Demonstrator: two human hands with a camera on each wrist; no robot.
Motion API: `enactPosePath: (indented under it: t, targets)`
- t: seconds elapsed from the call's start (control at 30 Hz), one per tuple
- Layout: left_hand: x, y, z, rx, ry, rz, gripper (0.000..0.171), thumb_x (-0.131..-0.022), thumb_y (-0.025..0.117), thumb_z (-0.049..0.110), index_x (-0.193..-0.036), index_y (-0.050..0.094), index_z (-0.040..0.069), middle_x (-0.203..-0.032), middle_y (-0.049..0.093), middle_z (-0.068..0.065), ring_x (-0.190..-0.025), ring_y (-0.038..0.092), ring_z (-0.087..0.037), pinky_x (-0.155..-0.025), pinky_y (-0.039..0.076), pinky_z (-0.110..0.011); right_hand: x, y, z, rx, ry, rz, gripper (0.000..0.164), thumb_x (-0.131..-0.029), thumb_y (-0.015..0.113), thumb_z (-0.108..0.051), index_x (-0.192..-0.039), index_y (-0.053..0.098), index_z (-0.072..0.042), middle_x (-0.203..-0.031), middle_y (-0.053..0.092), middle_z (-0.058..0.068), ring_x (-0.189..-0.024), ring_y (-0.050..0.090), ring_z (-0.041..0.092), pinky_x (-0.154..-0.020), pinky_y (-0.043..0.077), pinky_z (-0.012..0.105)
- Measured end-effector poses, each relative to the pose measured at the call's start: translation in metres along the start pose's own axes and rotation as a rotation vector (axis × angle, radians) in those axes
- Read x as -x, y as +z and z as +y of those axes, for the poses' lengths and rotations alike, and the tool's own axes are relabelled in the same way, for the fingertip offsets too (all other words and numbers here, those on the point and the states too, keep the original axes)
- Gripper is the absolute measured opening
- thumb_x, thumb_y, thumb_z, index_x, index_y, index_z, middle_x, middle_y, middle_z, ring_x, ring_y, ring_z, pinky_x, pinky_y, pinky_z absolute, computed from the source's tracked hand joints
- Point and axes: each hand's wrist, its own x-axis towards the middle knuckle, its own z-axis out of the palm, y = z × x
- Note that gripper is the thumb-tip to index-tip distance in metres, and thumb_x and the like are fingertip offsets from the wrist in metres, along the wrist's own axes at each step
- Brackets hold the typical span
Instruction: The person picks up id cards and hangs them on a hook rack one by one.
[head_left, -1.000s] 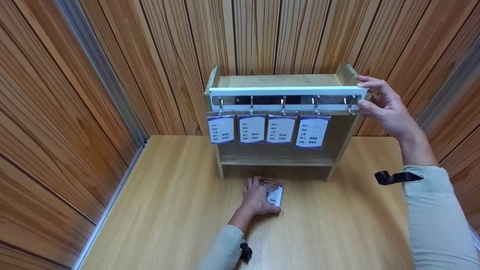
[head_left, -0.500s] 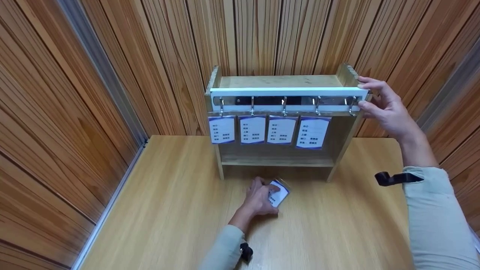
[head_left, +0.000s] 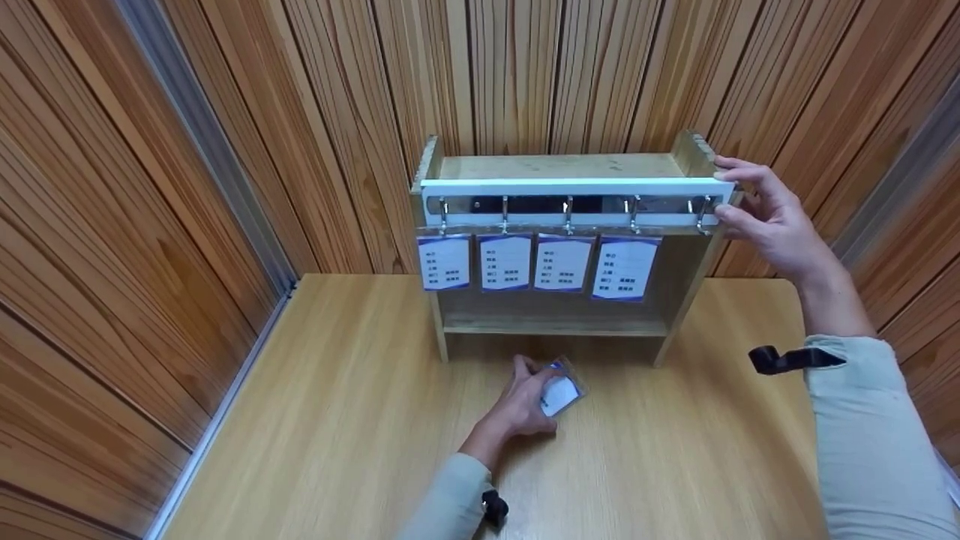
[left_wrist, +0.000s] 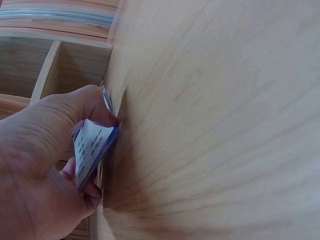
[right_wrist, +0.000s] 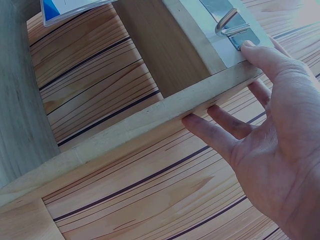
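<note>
In the head view my left hand (head_left: 523, 409) pinches a clear-sleeved name badge (head_left: 561, 394) low over the table, just in front of the wooden shelf (head_left: 555, 328). The left wrist view shows thumb and fingers on either side of this badge (left_wrist: 93, 142), tilted up from the wood surface. My right hand (head_left: 772, 214) grips the shelf's upper right corner, its thumb on the end of the white hook rail (head_left: 525, 184). The right wrist view has fingers against the outer side of the side panel (right_wrist: 135, 117). Several similar badges (head_left: 505, 262) hang from the rail.
The rightmost metal hook (head_left: 703, 214) on the rail carries no badge. The shelf stands on a light wood table (head_left: 337, 420), close to a wood-plank wall (head_left: 517, 75). Another plank wall (head_left: 97, 225) with a metal strip along its foot borders the table's left.
The badge under my left hand has turned clockwise and shifted slightly right, and the fingers have drawn in on it. My right hand keeps its place on the shelf corner.
</note>
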Motion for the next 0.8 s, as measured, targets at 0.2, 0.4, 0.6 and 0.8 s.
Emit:
enactPosePath:
  t: [0.2, 0.4, 0.6, 0.8]
  targets:
    - [0.0, 0.0, -0.003, 0.0, 0.041, 0.013, 0.087, -0.078, 0.101, 0.009, -0.155, 0.065, 0.024, -0.155, 0.038, -0.017, -0.137, 0.054, -0.033, -0.118, 0.058, -0.052, -0.001, 0.0, 0.0, -0.027, -0.007, -0.017, 0.047, -0.112, 0.06, -0.001, -0.158, 0.052, -0.007, -0.179, 0.039, -0.003, -0.141, 0.057, 0.017, -0.096, 0.064, 0.019]
    - [-0.001, -0.002, 0.0, 0.021, 0.019, -0.003, 0.084, -0.083, 0.096, 0.005, -0.158, 0.063, 0.024, -0.158, 0.035, -0.017, -0.141, 0.052, -0.032, -0.122, 0.055, -0.05, -0.002, -0.001, 0.0, -0.033, -0.012, -0.021, 0.047, -0.112, 0.059, 0.0, -0.158, 0.052, -0.006, -0.177, 0.04, -0.003, -0.142, 0.056, 0.016, -0.095, 0.064, 0.019]
    - [-0.001, -0.003, 0.005, 0.055, -0.005, -0.019, 0.082, -0.087, 0.089, -0.002, -0.16, 0.062, 0.026, -0.158, 0.039, -0.012, -0.14, 0.052, -0.029, -0.123, 0.056, -0.049, -0.002, -0.002, -0.001, -0.026, -0.006, -0.024, 0.047, -0.112, 0.06, 0.0, -0.158, 0.052, -0.006, -0.177, 0.04, -0.004, -0.141, 0.057, 0.016, -0.094, 0.063, 0.019]
    - [-0.002, -0.005, 0.011, 0.08, -0.007, -0.024, 0.08, -0.091, 0.086, -0.003, -0.159, 0.062, 0.03, -0.154, 0.047, -0.005, -0.139, 0.053, -0.025, -0.125, 0.054, -0.049, -0.002, -0.003, -0.001, -0.01, 0.001, -0.021, 0.047, -0.112, 0.06, 0.0, -0.158, 0.053, -0.007, -0.177, 0.041, -0.006, -0.14, 0.056, 0.017, -0.093, 0.063, 0.019]
